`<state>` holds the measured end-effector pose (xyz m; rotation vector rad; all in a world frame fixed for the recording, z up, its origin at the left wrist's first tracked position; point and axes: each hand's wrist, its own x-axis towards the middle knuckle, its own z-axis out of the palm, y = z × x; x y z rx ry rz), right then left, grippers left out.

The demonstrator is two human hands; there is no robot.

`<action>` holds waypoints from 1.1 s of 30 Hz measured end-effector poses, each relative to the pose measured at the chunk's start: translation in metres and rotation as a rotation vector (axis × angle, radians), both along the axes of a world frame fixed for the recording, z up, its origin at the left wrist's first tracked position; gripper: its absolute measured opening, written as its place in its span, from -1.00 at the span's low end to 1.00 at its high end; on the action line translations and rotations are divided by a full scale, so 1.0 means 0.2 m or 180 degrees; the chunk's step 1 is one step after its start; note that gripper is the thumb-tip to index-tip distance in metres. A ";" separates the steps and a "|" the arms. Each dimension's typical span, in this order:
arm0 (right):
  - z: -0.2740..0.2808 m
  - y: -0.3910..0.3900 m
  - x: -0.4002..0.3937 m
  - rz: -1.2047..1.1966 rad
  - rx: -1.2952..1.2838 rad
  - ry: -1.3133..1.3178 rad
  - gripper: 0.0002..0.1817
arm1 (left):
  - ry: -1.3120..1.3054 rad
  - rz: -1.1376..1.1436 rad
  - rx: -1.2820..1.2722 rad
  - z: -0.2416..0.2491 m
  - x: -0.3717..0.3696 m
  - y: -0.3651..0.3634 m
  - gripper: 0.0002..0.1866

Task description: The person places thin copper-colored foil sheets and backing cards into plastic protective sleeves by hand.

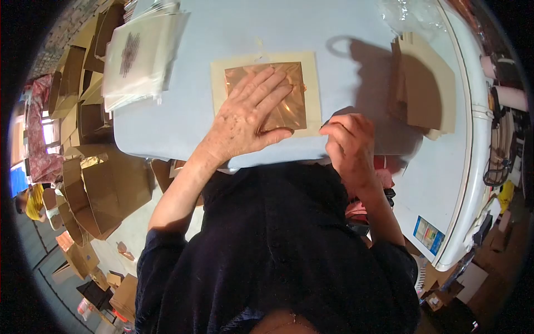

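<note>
A shiny copper-coloured square sheet (297, 108) lies on a larger cream-coloured sheet (312, 83) on the pale blue table top (267, 28). My left hand (247, 114) rests flat on the copper sheet, fingers stretched out and pointing up and to the right. My right hand (350, 145) is at the cream sheet's lower right corner, near the table's front edge, with its fingers curled and thumb and fingertips pressed together. What it holds, if anything, is too small to make out.
Clear plastic sleeves (142, 55) are stacked at the table's left. A stack of beige card (425, 83) stands at the right, with clear plastic (411, 16) behind it. Open cardboard boxes (105, 189) fill the left side. A person in yellow (35, 201) is at the far left.
</note>
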<state>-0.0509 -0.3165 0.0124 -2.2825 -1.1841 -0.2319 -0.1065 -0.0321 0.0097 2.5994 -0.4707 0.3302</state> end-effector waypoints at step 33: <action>0.05 0.13 0.19 0.0376 -0.1001 -0.0308 -0.68 | -0.0059 0.0088 0.0040 -0.05 0.00 0.00 -0.03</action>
